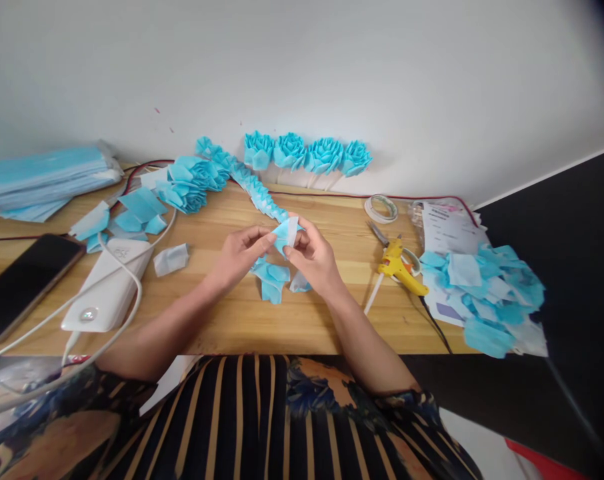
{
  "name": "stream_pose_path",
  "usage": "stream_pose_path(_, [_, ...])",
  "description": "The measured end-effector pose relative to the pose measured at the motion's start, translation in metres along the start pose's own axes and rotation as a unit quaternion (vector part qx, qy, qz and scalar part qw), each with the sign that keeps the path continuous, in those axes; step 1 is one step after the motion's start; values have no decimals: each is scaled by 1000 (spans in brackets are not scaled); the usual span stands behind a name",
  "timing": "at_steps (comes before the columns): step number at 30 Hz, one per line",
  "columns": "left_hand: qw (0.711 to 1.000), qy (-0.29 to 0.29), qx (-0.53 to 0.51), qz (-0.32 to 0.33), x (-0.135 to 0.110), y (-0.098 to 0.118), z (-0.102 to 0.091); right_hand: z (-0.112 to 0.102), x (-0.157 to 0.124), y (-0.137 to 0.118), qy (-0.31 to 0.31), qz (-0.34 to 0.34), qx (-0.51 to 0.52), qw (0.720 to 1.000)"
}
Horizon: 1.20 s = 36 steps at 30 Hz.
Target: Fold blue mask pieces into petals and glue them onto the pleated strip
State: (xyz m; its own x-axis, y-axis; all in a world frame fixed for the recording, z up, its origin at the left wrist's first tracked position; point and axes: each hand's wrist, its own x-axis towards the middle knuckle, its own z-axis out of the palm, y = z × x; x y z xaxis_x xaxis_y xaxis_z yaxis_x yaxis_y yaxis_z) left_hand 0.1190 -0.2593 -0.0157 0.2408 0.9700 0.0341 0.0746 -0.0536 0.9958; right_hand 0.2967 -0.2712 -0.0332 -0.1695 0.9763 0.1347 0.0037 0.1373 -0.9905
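Note:
Both hands meet over the middle of the wooden table (pixel 302 320). My left hand (pixel 239 253) and my right hand (pixel 315 257) pinch a small folded piece of light blue paper (pixel 286 233) between their fingertips. Just below the hands lie a few folded blue pieces (pixel 272 279). A chain of folded blue pieces (pixel 255 190) runs from the hands up to a blue paper flower (pixel 189 183). Several finished blue paper roses (pixel 307 152) lean against the white wall.
A yellow glue gun (pixel 399 267) and a tape roll (pixel 381 208) lie to the right, beside a heap of blue scraps (pixel 487 293) on printed sheets. On the left are a white power bank (pixel 113 283) with cables, a dark phone (pixel 25 283), cut blue squares (pixel 137 210) and a stack of blue sheets (pixel 42 180).

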Motion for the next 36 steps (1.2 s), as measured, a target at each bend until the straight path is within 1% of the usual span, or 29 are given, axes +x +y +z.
stream_pose_path(2, [1000,-6,-4,-4,-1,0,1,0,0,1,-2,-1,5,1000])
stream_pose_path(5, [1000,1,-10,-3,-2,0,1,-2,0,1,-2,4,0,1000])
stream_pose_path(10, [1000,-4,-8,-8,-1,0,1,-7,1,-4,5,7,12,1000])
stream_pose_path(15, [1000,-13,24,-2,-2,-1,1,-5,1,-7,-16,17,32,999])
stream_pose_path(18, [999,-17,40,5,-2,1,2,-4,1,-6,-11,25,24,999])
stream_pose_path(24, [1000,-6,23,8,-1,2,1,-3,1,-1,6,9,4,1000])
stream_pose_path(26, [1000,-10,13,7,-1,0,2,-2,0,0,7,8,-1,1000])
stream_pose_path(29, [1000,-23,2,14,-1,-3,3,-1,0,0,-3,8,9,1000])
stream_pose_path(31, [1000,-19,0,19,-1,-4,3,-2,1,-1,-8,5,24,1000])
stream_pose_path(34, [1000,-15,6,17,-1,-4,2,-6,2,-2,6,0,37,999])
stream_pose_path(36, [1000,-25,12,10,-2,-4,2,-7,2,-2,9,2,29,1000])
